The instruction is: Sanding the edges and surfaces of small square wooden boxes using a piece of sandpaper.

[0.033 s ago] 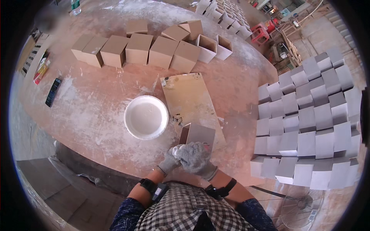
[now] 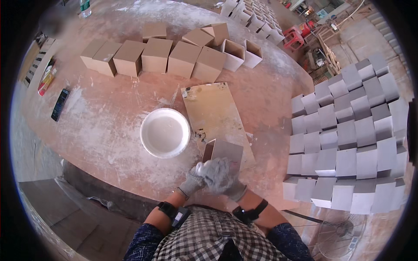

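Observation:
Both my hands wear grey knitted gloves and meet near the table's front edge. My left hand (image 2: 191, 182) is closed, with a small whitish patch at its fingertips that I cannot make out. Over its fingers lies my right hand (image 2: 220, 175), curled and closed; anything inside the two is hidden. Just beyond them an open-ended cardboard box (image 2: 228, 150), grey on its upper face, rests on the near end of a yellowish board (image 2: 213, 108). My right hand overlaps its near side in view. Left of the board stands a white tub (image 2: 165, 132) of white paste.
Several brown boxes (image 2: 154, 54) stand in a row across the table (image 2: 100, 130). Many grey-white boxes (image 2: 344, 135) are stacked at the right, more (image 2: 254, 17) at the far side. A phone (image 2: 60, 104) lies at left. A fan (image 2: 342, 230) stands lower right.
My right hand has shifted slightly over the left one, its fingers a little lower and nearer to me. The box, board and tub have not moved.

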A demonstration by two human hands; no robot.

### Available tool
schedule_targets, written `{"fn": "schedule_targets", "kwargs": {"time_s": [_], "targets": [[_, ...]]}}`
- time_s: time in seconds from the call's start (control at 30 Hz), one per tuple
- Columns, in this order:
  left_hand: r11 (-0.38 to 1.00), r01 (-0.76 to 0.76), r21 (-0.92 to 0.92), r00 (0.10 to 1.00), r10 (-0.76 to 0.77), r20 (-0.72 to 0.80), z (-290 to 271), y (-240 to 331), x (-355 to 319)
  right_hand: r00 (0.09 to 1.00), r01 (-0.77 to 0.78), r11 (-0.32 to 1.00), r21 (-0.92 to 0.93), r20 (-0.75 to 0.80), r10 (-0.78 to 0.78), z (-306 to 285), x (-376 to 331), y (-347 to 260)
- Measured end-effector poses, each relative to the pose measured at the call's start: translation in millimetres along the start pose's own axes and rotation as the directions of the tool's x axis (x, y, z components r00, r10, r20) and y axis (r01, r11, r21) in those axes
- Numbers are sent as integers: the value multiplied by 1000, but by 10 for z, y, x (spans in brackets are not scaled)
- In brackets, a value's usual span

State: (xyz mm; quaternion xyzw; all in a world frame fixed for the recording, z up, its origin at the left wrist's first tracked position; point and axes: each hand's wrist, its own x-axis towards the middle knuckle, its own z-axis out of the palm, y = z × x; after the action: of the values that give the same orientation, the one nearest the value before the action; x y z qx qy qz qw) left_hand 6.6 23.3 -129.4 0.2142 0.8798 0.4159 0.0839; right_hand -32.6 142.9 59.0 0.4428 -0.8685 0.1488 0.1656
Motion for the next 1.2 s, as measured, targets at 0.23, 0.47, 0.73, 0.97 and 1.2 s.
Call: {"fn": "schedule_targets", "kwargs": {"time_s": [0.23,0.47,0.73,0.97,1.2], "targets": [[878,-172,-447,980,107,-168,-182,138,70,897,-427,891,153,-51,439,156,166,870],[859,-135,-494,987,71,-147,-322,286,57,969,-199,980,7,-151,198,-14,-355,132],[863,-132,-488,991,101,-89,-328,143,77,456,-281,-117,953,240,857,-546,-1008,-564],[913,-192,-359,978,209,7,-542,178,154,122,-171,42,984,-21,992,-581,-1296,-512],[579,-699,420,621,782,-45,-1353,702,394,-49,19,0,1000,0,999,-646,-1380,-602]]}}
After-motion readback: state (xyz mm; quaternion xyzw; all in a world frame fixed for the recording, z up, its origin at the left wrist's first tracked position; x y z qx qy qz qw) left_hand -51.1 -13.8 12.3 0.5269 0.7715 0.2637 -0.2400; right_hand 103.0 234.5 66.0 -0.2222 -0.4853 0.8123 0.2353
